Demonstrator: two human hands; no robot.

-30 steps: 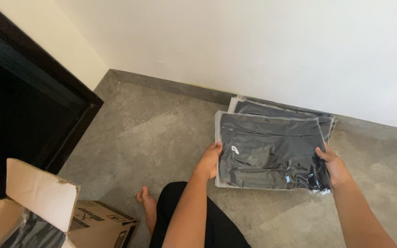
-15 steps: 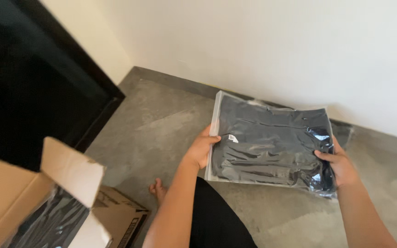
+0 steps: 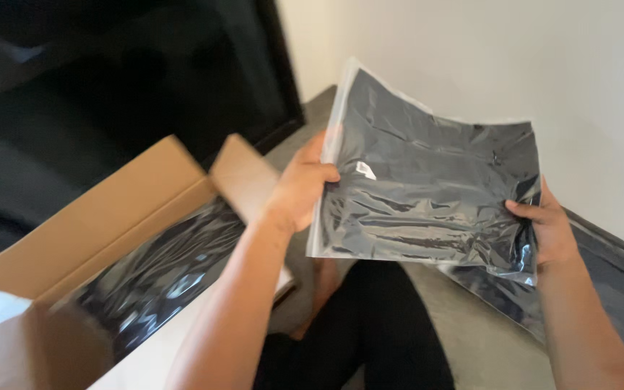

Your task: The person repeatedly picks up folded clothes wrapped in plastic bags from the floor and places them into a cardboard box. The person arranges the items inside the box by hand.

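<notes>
I hold a flat clear plastic bag with a dark folded garment inside (image 3: 427,188) up in the air in front of me. My left hand (image 3: 299,182) grips its left edge, thumb on top. The bag's lower right corner is pinched in my right hand (image 3: 547,228). The bag sags a little in the middle. Below it on the floor at the right lies a stack of more bagged dark garments (image 3: 601,289), partly hidden by my right arm.
An open cardboard box (image 3: 110,238) with shiny bagged dark garments inside stands at the lower left, flaps raised. A dark doorway fills the upper left, a pale wall the upper right. My legs in black trousers and a bare foot rest on the grey floor.
I have lifted the bagged garment off the floor stack and carried it up and left toward the box. My head has turned left, so the box now fills the lower left.
</notes>
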